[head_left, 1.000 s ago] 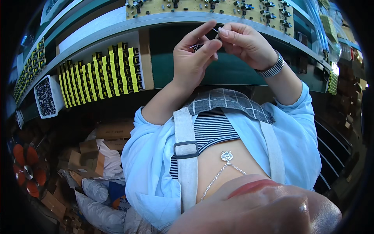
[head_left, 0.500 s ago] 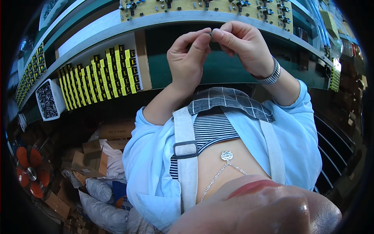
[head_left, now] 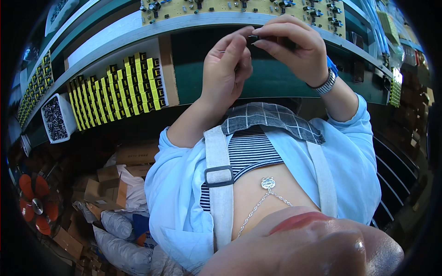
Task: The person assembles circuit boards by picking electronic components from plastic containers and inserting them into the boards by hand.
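Note:
My left hand [head_left: 229, 62] is raised over the dark green bench edge with its fingers curled in a closed grip. A thin metallic lead shows at its thumb side, but what the fingers hold is mostly hidden. Facing it, my right hand [head_left: 294, 46] pinches a small dark electronic component [head_left: 253, 36] between thumb and forefinger. This part sits close to the left fingertips; whether they touch it I cannot tell. Beyond both hands lies a tan circuit board panel [head_left: 216, 11] with several upright components.
A metal rail [head_left: 198, 21] runs between my hands and the panel. To the left stand rows of yellow-and-black parts [head_left: 124, 89] and a white tray [head_left: 72, 114] of small leaded components. Cardboard boxes [head_left: 107, 191] and an orange-bladed fan [head_left: 34, 202] are lower left.
My hands' fingertips have moved apart slightly. My right hand has risen and turned, showing the small component in its pinch; my left fingers have curled further.

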`<state>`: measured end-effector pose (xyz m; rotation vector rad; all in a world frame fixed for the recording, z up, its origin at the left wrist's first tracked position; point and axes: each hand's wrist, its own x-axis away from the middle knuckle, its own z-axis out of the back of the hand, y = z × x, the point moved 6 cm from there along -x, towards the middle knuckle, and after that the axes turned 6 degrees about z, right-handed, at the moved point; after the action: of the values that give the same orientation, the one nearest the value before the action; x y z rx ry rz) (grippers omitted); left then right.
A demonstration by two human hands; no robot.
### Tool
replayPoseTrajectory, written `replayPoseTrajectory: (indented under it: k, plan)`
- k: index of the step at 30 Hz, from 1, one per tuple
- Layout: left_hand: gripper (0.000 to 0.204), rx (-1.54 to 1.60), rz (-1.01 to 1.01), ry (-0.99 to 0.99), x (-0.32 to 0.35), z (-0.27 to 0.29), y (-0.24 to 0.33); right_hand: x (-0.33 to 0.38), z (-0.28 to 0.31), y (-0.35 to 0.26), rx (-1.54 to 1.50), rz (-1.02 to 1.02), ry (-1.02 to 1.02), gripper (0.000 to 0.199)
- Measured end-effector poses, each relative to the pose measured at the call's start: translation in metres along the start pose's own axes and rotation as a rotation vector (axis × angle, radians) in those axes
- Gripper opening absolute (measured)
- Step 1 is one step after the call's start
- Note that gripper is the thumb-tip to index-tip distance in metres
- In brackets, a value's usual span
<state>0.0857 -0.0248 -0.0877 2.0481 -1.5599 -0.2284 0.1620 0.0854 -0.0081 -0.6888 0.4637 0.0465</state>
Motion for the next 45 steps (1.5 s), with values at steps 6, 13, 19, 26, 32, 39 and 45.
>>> replayPoseTrajectory:
  k: [6, 13, 19, 26, 32, 39, 45]
  plan:
    - [0.028, -0.288, -0.281, 0.028, 0.007, 0.005, 0.009, 0.007, -0.004, 0.008, -0.332, -0.067, 0.032, 0.02]
    - [0.019, -0.241, -0.289, -0.026, 0.005, 0.004, 0.008, 0.008, -0.003, -0.001, -0.337, -0.023, 0.111, 0.02]
    - [0.041, 0.038, 0.001, 0.009, -0.008, 0.007, -0.008, -0.008, 0.018, 0.014, 0.19, 0.006, 0.051, 0.022]
    - [0.037, 0.168, 0.293, 0.069, -0.012, 0.009, -0.02, -0.041, 0.036, 0.051, 0.363, -0.076, -0.026, 0.011]
    - [0.036, 0.03, 0.257, 0.067, -0.009, 0.009, -0.017, -0.05, 0.034, 0.053, 0.413, -0.029, -0.105, 0.013]
    - [0.043, 0.007, 0.231, -0.004, -0.011, 0.004, -0.016, -0.051, 0.032, 0.045, 0.528, 0.057, -0.16, 0.015]
    - [0.052, -0.15, 0.102, -0.031, -0.01, -0.007, -0.01, -0.024, 0.009, -0.01, 0.13, 0.122, -0.221, 0.021]
